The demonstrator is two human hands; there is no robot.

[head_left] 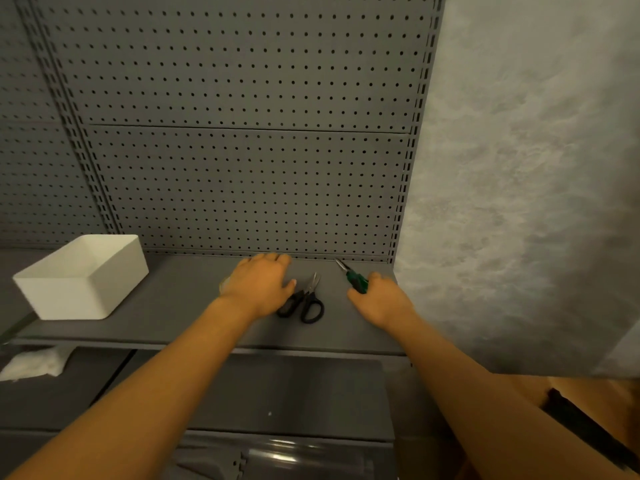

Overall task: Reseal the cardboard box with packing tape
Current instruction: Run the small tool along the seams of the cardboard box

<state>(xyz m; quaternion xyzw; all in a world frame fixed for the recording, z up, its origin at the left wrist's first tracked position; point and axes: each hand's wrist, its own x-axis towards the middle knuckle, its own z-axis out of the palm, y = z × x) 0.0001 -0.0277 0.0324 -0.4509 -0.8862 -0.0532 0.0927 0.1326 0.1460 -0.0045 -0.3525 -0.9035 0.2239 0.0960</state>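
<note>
1. Both hands are reached onto a grey shelf set against a pegboard back panel.
2. The left hand is laid palm down on the shelf with its fingers fairly straight; something pale and translucent shows at its outer edge, possibly the packing tape, but it is too hidden to name. Nothing is plainly gripped by it.
3. Black-handled scissors lie just beside the left thumb, their handles partly covered by that hand.
4. The right hand is curled around the green handle of a screwdriver, whose metal tip points toward the pegboard.
5. A white bin stands on the shelf well to the left.
6. The cardboard box cannot be identified with certainty; a brown surface with a dark band is seen at the lower right edge and may be it. No taping appears begun.
7. Risks judged from here: the scissors could be nudged off the shelf edge by the left wrist; the screwdriver, unneeded for taping, keeps one grip occupied; its tip could scrape the panel.
</note>
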